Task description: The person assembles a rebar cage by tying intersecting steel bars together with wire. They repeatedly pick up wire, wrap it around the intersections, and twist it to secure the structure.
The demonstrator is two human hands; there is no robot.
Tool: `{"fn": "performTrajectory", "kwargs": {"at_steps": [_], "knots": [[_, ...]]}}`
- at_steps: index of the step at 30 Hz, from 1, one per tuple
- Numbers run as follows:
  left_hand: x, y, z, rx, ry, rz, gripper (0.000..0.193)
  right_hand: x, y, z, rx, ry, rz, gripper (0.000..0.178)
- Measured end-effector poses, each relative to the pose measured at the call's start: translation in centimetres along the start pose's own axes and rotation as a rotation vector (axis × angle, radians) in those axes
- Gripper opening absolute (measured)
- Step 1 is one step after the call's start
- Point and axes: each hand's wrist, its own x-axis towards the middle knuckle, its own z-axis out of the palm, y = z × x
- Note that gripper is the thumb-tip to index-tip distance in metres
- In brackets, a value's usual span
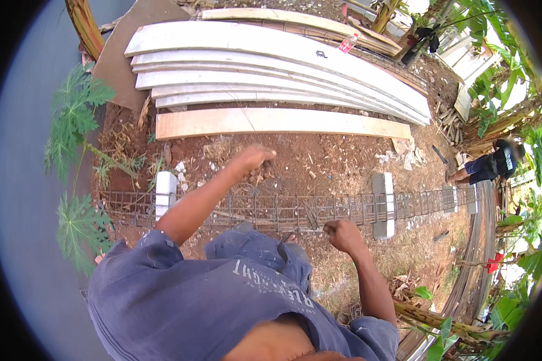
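Observation:
A long cage of steel reinforcing bars [271, 209] runs left to right in front of me, resting on white blocks [165, 186]. My left hand [259, 159] reaches out past the cage's far side, above the bare soil, with its fingers curled closed. Whatever it pinches, if anything, is too small to tell. Close to the near edge of the cage is my right hand [343, 235], closed as well; its grip is hidden by the fingers. Some thin loose wires [312, 215] stick out of the cage just left of that hand.
Beyond the cage lie a bare wooden board [283, 122] and a stack of long whitish boards [271, 51], with a red-labelled bottle [348, 43] on top. Another person [494, 161] bends at the far right. Leafy plants [78, 120] grow at left, beside a grey surface [24, 180].

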Motion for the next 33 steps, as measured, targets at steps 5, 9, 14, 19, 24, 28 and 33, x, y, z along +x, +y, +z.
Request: {"fn": "performTrajectory", "kwargs": {"at_steps": [5, 9, 14, 19, 24, 28, 33], "knots": [[1.3, -4.5, -3.2, -0.448, 0.151, -0.244, 0.029, 0.3, 2.8, -2.1, 1.018, 0.162, 0.106, 0.025], [2.6, -2.8, -5.4, -0.145, 0.032, -0.134, 0.032, -1.9, 0.5, 0.5, 0.494, -0.335, -0.123, 0.026], [0.9, -1.3, -7.5, -0.052, 0.196, -0.147, 0.029, -2.5, 2.5, -1.6, 1.086, 0.196, 0.281, 0.020], [1.6, -0.6, -9.8, -0.047, 0.104, 0.124, 0.025, -2.7, 1.8, 1.7, 0.308, -0.009, 0.047, 0.016], [0.6, 0.2, -9.5, -0.166, 0.167, 0.099, 0.023, -2.7, 4.6, -1.7, 1.378, 0.441, 0.323, 0.015], [2.2, -1.7, -12.6, -0.313, 0.202, 0.144, 0.026, -4.3, 2.5, -2.9, 0.960, -0.327, -0.106, 0.017], [1.9, 0.3, -11.6, -0.058, 0.102, 0.093, 0.028, -4.7, 5.0, 3.3, 0.070, 0.427, 0.465, 0.026]]}}
